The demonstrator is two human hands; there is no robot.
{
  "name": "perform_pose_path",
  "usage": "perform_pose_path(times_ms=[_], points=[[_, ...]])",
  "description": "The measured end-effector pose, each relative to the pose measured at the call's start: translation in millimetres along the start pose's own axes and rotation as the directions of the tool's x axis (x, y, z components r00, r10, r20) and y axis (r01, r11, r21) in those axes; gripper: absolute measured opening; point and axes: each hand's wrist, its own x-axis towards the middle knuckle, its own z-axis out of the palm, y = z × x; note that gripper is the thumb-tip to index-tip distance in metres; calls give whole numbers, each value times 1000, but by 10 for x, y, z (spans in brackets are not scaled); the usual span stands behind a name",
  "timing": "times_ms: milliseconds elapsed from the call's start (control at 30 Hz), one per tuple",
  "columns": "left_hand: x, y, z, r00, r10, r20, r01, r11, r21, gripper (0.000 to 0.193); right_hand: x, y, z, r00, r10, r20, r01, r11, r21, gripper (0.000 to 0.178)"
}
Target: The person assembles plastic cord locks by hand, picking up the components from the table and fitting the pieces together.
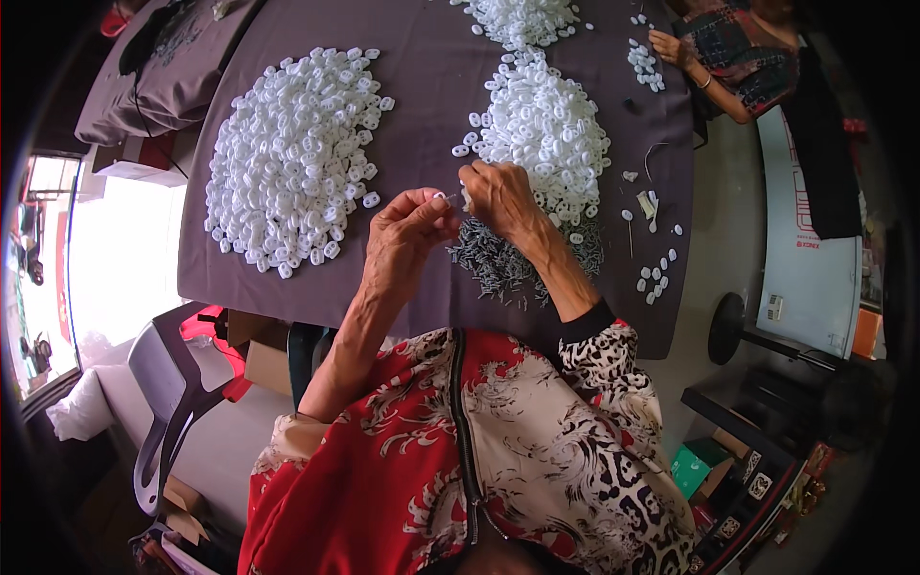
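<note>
In front of my chest, my left hand (398,240) is closed in a pinch on a small white plastic piece (440,195). A thin pale bit sticks out from its fingertips toward the other hand. Close beside it, my right hand (505,198) is curled, palm down, its fingertips together; what they hold is mostly hidden. Beyond and under that hand spreads a heap of white oval plastic pieces with holes (548,120). Below my right wrist lies a pile of small dark grey pins (487,261), partly covered by the forearm. Another large white heap (287,153) lies to the left.
A brown cloth covers the table (412,115). Several loose white pieces (654,280) and a thin stick tool (630,230) lie at its right side. At the far right, a co-worker's hand (674,48) is by a small white cluster. A grey chair (168,383) stands left.
</note>
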Motion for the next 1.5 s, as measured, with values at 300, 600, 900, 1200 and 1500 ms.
perform_pose_path(times_ms=[300, 600, 900, 1200, 1500], points=[[-9, 63, 67, 999, 31, 26, -31, 999, 20, 8, -101, 18, -477, 835, 414, 363, -442, 112, 890, 18], [-66, 125, 491, 981, 56, 187, -55, 998, -8, 9, -342, -101, -867, 849, 443, 286, -300, -40, 953, 16], [-106, 95, 727, 970, 63, 234, -72, 997, 28, 7, -398, -165, -1069, 798, 533, 281, -216, -182, 959, 14], [-83, 30, 742, 975, 67, 211, -84, 994, 76, 7, -403, -206, -1180, 830, 538, 144, -255, 137, 957, 14], [-86, 69, 777, 969, 59, 239, -65, 998, 18, 9, -408, -187, -1112, 799, 592, 109, -157, 30, 987, 15]])
